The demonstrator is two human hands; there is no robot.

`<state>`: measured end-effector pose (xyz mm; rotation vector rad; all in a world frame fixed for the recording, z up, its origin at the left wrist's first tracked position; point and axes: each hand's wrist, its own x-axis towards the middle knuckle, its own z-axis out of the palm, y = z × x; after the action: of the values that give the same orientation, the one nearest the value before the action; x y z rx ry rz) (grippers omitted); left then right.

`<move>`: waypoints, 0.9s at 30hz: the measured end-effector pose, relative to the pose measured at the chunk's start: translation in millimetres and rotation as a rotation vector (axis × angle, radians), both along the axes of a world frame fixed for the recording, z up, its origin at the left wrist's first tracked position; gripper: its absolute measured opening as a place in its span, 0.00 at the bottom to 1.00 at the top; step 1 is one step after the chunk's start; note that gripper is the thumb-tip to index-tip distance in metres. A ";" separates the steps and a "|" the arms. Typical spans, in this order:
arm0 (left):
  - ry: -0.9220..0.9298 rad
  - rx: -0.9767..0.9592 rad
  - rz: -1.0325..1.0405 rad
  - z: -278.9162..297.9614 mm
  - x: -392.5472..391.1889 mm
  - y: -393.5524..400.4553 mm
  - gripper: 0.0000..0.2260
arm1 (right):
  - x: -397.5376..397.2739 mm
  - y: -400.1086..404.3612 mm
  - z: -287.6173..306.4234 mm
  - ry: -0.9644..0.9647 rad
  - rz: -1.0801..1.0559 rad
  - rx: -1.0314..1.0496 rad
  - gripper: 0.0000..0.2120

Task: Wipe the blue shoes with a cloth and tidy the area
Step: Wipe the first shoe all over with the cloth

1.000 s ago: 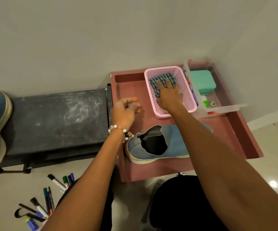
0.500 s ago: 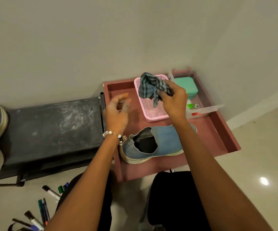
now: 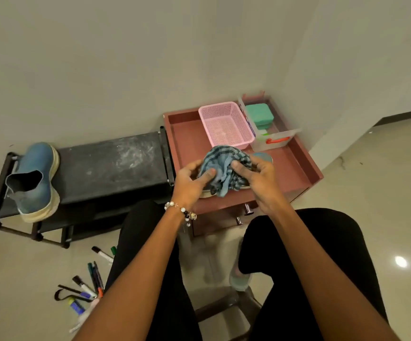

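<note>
A blue-and-black checked cloth (image 3: 225, 168) is bunched between my two hands above the reddish cabinet top (image 3: 187, 141). My left hand (image 3: 192, 180) grips its left side and my right hand (image 3: 258, 177) grips its right side. One blue shoe lies under the cloth on the cabinet top, with only its toe (image 3: 263, 157) and a strip of pale sole showing. The other blue shoe (image 3: 35, 179) rests on the left end of the black shoe rack (image 3: 110, 166).
A pink mesh basket (image 3: 226, 124) stands empty at the back of the cabinet top, beside a clear organiser (image 3: 273, 139) holding a green box (image 3: 259, 114). Several marker pens (image 3: 88, 281) lie on the floor at lower left. Walls close off the back and right.
My right hand lifted the cloth out of the pink basket and brought it down toward me over the shoe. My left hand came over and took hold of the cloth too.
</note>
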<state>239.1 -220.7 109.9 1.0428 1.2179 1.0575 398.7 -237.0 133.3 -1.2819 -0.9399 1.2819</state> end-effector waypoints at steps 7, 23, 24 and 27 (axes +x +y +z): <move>-0.068 -0.081 0.138 -11.9 12.0 31.0 0.09 | 32.2 12.3 -36.1 0.607 -0.030 -0.334 0.29; 0.760 0.586 -0.533 -35.8 30.8 37.8 0.34 | 63.2 39.7 -42.9 0.335 0.032 -0.363 0.16; 0.799 0.588 -0.590 -39.1 36.2 32.6 0.40 | 64.4 38.5 -41.1 0.346 0.033 -0.355 0.16; 0.845 0.631 -0.559 -47.7 41.3 27.9 0.41 | 69.4 34.3 -35.3 0.354 0.059 -0.326 0.19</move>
<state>280.4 -192.7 62.2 2.3224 1.1046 0.5421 468.1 -202.7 98.0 -1.2195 -0.5350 1.6929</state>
